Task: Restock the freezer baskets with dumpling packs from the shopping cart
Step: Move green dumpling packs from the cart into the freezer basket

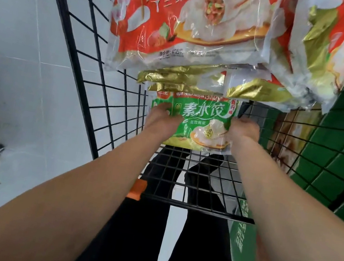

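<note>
Both hands are on the green dumpling pack (199, 123) lying flat on the wire floor of the shopping cart (192, 179), near end, below the red packs (184, 25). Your left hand (163, 117) grips its left edge, your right hand (245, 129) its right edge, fingers curled over. Lift level and pull toward you so the glossy red stack doesn't slide. The film is slick and crinkly, the contents lumpy: hold the edges firmly. Freezer baskets aren't clearly identifiable.

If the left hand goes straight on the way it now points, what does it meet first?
Most likely the stack of red dumpling packs lying just past the green pack that the left hand grips; depth is hard to judge here.
</note>
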A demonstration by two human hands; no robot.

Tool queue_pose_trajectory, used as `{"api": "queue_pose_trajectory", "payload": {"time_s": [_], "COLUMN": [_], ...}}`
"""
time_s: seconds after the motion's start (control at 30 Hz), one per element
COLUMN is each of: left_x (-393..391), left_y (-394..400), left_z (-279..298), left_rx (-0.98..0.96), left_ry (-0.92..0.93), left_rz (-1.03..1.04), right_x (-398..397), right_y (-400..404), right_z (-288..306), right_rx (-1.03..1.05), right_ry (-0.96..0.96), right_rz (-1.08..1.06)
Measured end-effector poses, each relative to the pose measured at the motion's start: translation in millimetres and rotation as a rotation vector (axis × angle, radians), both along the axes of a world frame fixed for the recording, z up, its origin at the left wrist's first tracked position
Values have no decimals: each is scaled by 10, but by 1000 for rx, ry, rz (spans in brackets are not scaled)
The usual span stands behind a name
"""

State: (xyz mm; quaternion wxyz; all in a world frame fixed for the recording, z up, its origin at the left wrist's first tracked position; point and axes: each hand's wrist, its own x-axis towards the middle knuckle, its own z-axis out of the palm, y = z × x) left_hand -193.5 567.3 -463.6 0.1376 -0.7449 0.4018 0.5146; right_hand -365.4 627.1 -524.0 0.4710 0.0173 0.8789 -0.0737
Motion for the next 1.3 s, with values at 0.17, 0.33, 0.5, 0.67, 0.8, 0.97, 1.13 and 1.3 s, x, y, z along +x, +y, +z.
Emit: {"api": "queue_pose_trajectory", "payload": {"time_s": [0.17,0.33,0.5,0.67,0.8,0.97,1.13,1.3], "left_x": [35,73,26,-86,-118,-98,-122,-373], "left_y": [-64,-68,-22,-104,-80,-36,15,122], "left_z": [5,-60,-283,-406,-298,150,919,1774], "left_rx": [-14,-32,50,102,78,0,-147,-304], "left_ry": [-3,-18,-32,-127,-158,-65,13,140], "left_rz": [6,30,102,156,35,-9,-41,-114], "right_x": [0,-179,-441,-408,-366,-312,-350,-491], "right_y": [5,133,268,233,198,244,437,804], "right_z": [-19,81,46,121,391,997,1764,2555], "right_rx": [-26,12,116,74,34,-1,-85,-276], "right_ry": [41,94,114,99,100,71,91,56], "right_rz": [73,99,17,-42,-29,-43,-86,-185]}}
